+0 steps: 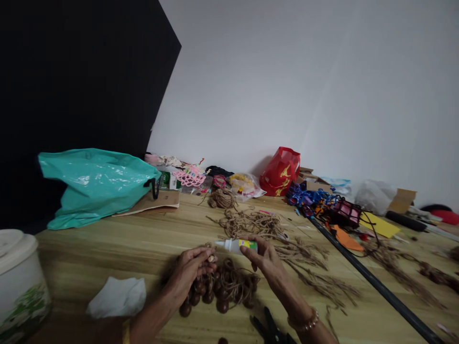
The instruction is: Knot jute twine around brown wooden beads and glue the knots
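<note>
In the head view my right hand (266, 260) grips a small glue bottle (234, 245) with a yellow-green label. The bottle lies nearly level, its narrow nozzle pointing left towards my left hand (190, 267). Between the closed fingertips of that left hand is a brown knotted cord (211, 258); the rest of it is hidden by the fingers. Just below both hands sits a heap of brown cords with round dark-brown beads (222, 305). Black-handled scissors or pliers (271, 329), cut off by the frame's lower edge, lie near my right wrist.
Loose brown cords (251, 223) spread behind my hands. A long black pole (373, 277) crosses the right side. At left are a white tissue (117, 297), a lidded bucket (21, 282) and a teal bag (96, 184). A red bag (280, 172) stands against the wall.
</note>
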